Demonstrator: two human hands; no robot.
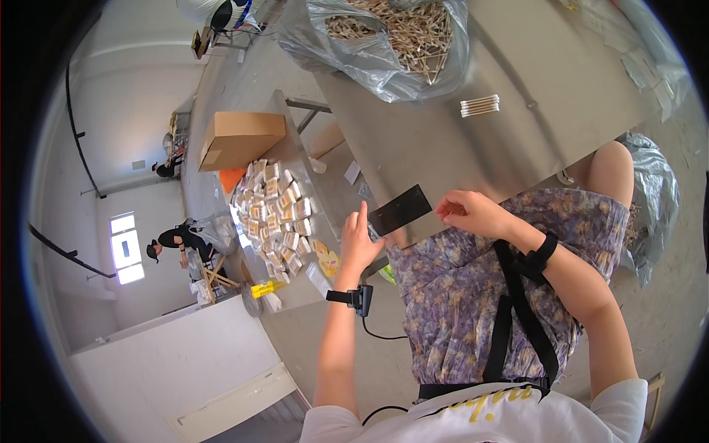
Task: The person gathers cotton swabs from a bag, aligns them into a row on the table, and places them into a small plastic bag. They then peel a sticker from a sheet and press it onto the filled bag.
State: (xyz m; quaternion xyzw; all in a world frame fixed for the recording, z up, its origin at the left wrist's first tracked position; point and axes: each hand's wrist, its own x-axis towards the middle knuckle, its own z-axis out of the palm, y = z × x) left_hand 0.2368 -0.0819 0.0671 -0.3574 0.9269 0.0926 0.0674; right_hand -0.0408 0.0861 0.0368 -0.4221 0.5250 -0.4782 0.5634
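Observation:
A dark, flat phone (pixel 402 210) with a black screen is at the near edge of the metal table (pixel 413 140). My left hand (pixel 360 242) grips its left end, the thumb below and the index finger stretched out along the side. Just right of the phone is my right hand (pixel 476 213), apart from it, its fingers loosely bent and nothing visible in them. Farther back on the table lies a small row of cotton swabs (pixel 480 105). Beyond it, a clear plastic bag (pixel 310 37) holds a heap of loose cotton swabs (pixel 421 33).
To the left, a second table (pixel 314 295) bears many small packs (pixel 273 210), a cardboard box (pixel 240 136) and a yellow tube-like item (pixel 267 288). A plastic bag (pixel 650 184) hangs or stands right of my legs. People (pixel 177 236) are at work far left.

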